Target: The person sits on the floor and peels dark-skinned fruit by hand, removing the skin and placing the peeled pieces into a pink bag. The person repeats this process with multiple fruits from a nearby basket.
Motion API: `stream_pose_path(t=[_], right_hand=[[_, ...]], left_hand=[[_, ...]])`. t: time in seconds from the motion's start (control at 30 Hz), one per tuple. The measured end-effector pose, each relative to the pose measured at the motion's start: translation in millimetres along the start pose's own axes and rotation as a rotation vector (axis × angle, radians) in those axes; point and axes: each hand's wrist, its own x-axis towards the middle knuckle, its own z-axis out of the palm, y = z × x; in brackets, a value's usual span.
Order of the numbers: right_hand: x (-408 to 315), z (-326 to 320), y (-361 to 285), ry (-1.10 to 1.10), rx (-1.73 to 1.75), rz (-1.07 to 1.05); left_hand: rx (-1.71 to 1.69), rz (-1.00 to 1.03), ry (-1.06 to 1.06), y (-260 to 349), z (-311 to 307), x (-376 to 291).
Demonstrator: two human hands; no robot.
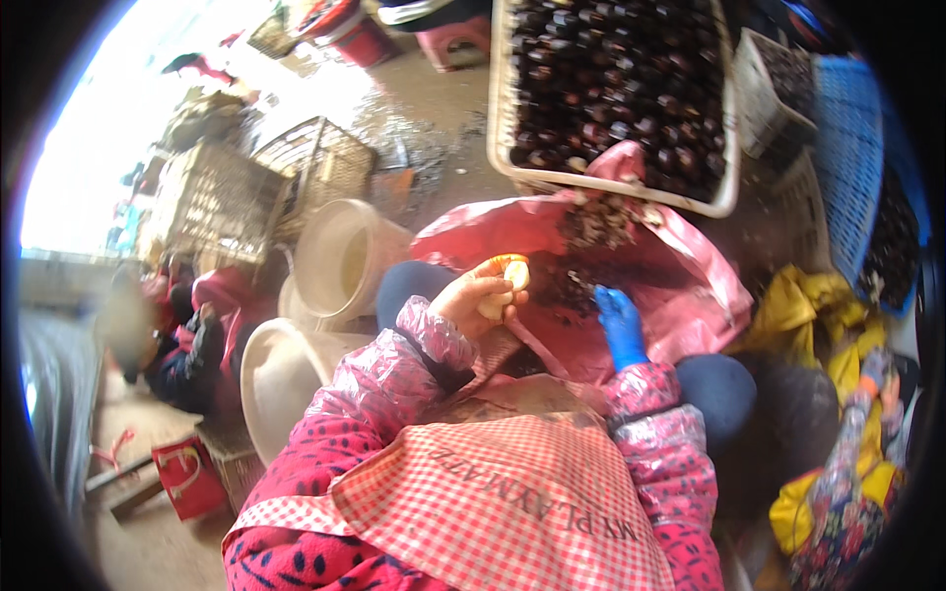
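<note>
My left hand [480, 292], bare, holds pale peeled pieces, one peeled piece [516, 275] at the fingertips and another in the palm. My right hand [619, 325] wears a blue glove and points forward over an opened pink sack [695, 295] between my knees; whether it grips a small tool is not clear. Peelings [599, 221] lie on the sack's far side and inside it. Beyond the sack stands a white plastic crate [613, 181] full of dark brown, shiny nuts or corms. A red checked apron [502, 487] covers my lap.
White plastic buckets [336, 258] stand at the left, with slatted crates [222, 199] behind. A blue basket [850, 162] and a smaller crate [772, 89] are at the right. Co-workers sit at both sides; one's hands [877, 380] show at the right. The floor is wet.
</note>
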Motion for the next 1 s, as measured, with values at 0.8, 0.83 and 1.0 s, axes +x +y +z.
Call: stream_pose_path(t=[0.8,0.83,1.0], right_hand=[[-11,11,-6,-0.055,-0.122,-0.043],[-12,10,-6,-0.055,-0.108,-0.051],[-12,9,-8,-0.060,-0.079,-0.023]], left_hand=[[0.817,0.442,0.329,88,-55,-15],[0.848,0.508,0.190,85,-39,25],[1.282,0.572,0.172,87,23,207]])
